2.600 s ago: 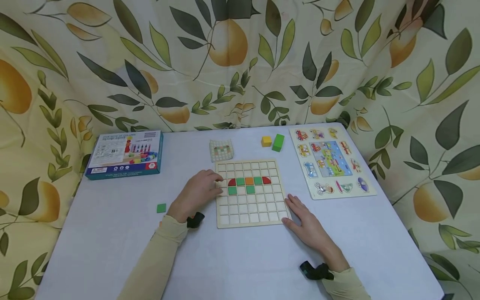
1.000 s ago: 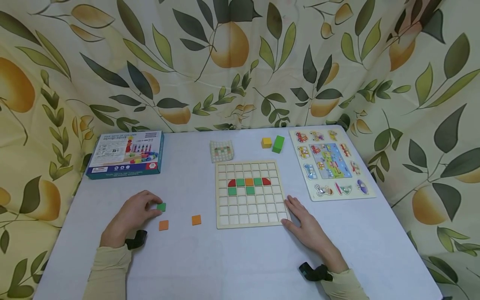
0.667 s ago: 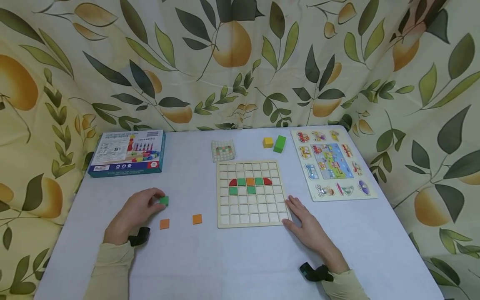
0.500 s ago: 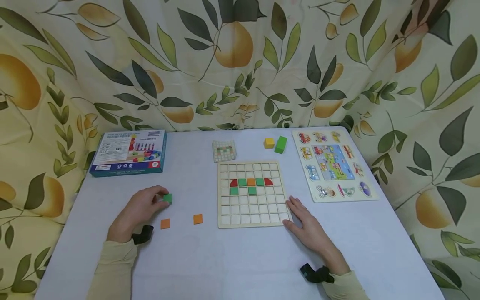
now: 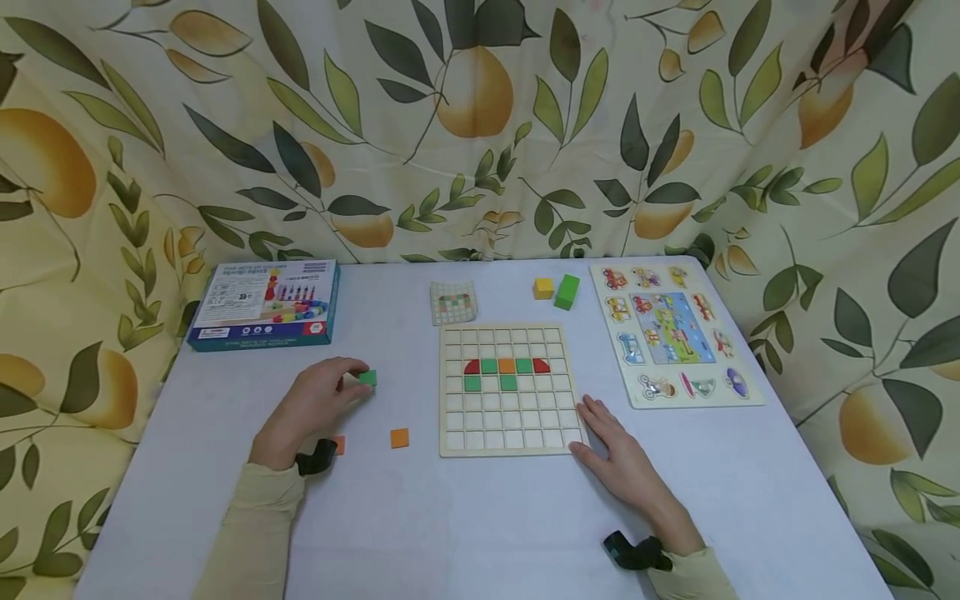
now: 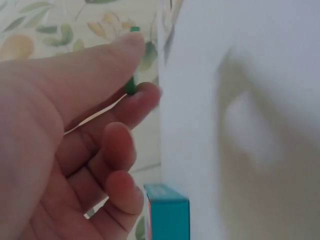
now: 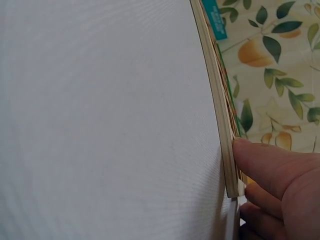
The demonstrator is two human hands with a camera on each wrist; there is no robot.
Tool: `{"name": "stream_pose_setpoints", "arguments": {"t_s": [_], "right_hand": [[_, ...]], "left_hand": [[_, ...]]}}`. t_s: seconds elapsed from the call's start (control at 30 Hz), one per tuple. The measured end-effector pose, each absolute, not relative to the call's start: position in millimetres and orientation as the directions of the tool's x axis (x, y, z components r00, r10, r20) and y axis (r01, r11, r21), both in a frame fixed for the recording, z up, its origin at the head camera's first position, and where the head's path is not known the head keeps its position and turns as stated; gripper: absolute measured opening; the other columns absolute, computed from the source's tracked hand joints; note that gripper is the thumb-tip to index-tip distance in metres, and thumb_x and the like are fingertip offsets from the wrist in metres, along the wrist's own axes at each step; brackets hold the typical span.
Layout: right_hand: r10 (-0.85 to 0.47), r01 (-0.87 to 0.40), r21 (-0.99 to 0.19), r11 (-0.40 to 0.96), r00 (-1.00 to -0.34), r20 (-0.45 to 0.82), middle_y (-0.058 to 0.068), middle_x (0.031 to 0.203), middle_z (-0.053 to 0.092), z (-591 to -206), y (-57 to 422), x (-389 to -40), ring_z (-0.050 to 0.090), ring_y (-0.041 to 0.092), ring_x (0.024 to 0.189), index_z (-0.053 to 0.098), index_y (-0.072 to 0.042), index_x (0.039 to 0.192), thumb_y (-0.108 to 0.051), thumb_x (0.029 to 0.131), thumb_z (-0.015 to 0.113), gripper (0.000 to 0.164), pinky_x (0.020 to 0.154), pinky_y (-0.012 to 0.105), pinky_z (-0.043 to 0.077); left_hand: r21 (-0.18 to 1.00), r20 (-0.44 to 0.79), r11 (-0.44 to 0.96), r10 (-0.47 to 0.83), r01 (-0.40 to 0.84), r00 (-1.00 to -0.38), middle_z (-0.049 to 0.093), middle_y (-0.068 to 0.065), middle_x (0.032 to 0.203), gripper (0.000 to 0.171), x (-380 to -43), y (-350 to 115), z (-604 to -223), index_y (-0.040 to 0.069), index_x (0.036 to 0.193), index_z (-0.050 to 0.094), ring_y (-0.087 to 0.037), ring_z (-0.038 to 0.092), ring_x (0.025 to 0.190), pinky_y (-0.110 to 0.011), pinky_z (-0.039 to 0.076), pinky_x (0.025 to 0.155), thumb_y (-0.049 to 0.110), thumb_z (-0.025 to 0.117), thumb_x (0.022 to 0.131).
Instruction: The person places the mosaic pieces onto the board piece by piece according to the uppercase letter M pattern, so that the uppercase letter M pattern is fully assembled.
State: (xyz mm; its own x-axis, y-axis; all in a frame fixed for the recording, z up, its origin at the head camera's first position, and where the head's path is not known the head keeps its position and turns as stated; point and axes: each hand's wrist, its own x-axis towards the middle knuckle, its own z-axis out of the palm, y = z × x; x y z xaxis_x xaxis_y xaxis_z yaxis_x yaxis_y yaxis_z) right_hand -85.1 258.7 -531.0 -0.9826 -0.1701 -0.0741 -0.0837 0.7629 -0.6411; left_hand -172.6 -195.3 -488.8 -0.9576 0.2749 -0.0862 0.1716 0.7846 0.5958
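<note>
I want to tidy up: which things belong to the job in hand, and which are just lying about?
Apparently in use:
board
tiles set in it
held green tile
loose orange tiles
probably card

Apparently lying about:
box
yellow block
green block
puzzle

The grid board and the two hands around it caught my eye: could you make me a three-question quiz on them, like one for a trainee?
1. True or false: the right hand touches the edge of the grid board.
2. What does the left hand pinch?
A) an orange tile
B) a green tile
C) a yellow block
3. How many red pieces lie on the board?

Key: 1. True; 2. B; 3. Two.
</note>
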Motion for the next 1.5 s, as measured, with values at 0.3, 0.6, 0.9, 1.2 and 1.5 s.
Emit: {"name": "stream_pose_setpoints", "arguments": {"t_s": [0.3, 0.6, 0.9, 1.2, 1.5], "right_hand": [[-0.162, -0.067, -0.626, 0.777, -0.982, -0.095, 0.01, 0.158, 0.024, -532, 259, -85, 0.013, 0.032, 0.146, 0.036, -0.004, 0.15, -0.03, 0.093, 0.068, 0.07, 0.109, 0.056, 0.022], [-0.16, -0.057, -0.635, 0.77, -0.981, -0.106, 0.01, 0.158, 0.024, -530, 257, -85, 0.013, 0.031, 0.146, 0.036, -0.004, 0.15, -0.031, 0.094, 0.067, 0.07, 0.109, 0.057, 0.021], [-0.169, -0.069, -0.633, 0.771, -0.981, -0.099, 0.01, 0.158, 0.025, -530, 257, -85, 0.014, 0.032, 0.145, 0.036, -0.003, 0.15, -0.03, 0.094, 0.068, 0.07, 0.109, 0.056, 0.022], [-0.173, -0.071, -0.638, 0.766, -0.98, -0.099, 0.011, 0.158, 0.024, -530, 258, -87, 0.013, 0.032, 0.146, 0.036, -0.003, 0.15, -0.032, 0.094, 0.067, 0.07, 0.109, 0.057, 0.021], [-0.171, -0.07, -0.642, 0.763, -0.981, -0.096, 0.011, 0.158, 0.024, -529, 259, -85, 0.013, 0.032, 0.146, 0.035, -0.003, 0.15, -0.03, 0.094, 0.067, 0.07, 0.109, 0.057, 0.021]], "left_hand": [[0.624, -0.009, 0.747, 0.298, 0.228, -0.954, 0.065, 0.0, 0.101, 0.035, -183, -162, -483, 0.012, 0.118, 0.068, -0.021, 0.052, 0.082, -0.033, 0.047, 0.069, 0.026, 0.076, 0.087], [0.61, 0.053, 0.732, 0.344, 0.303, -0.937, 0.067, -0.002, 0.101, 0.03, -195, -127, -482, 0.013, 0.113, 0.071, -0.019, 0.051, 0.079, -0.032, 0.046, 0.067, 0.03, 0.075, 0.088], [0.596, 0.111, 0.713, 0.382, 0.369, -0.917, 0.067, 0.001, 0.108, 0.032, -201, -101, -480, 0.013, 0.116, 0.071, -0.016, 0.053, 0.08, -0.031, 0.047, 0.069, 0.029, 0.075, 0.088], [0.584, 0.121, 0.694, 0.438, 0.42, -0.891, 0.065, 0.0, 0.116, 0.033, -206, -74, -483, 0.014, 0.121, 0.068, -0.019, 0.057, 0.1, -0.034, 0.049, 0.081, 0.031, 0.07, 0.092], [0.574, 0.16, 0.654, 0.501, 0.493, -0.851, 0.065, -0.001, 0.12, 0.035, -209, -46, -489, 0.012, 0.124, 0.066, -0.019, 0.055, 0.116, -0.035, 0.044, 0.096, 0.03, 0.068, 0.094]]}}
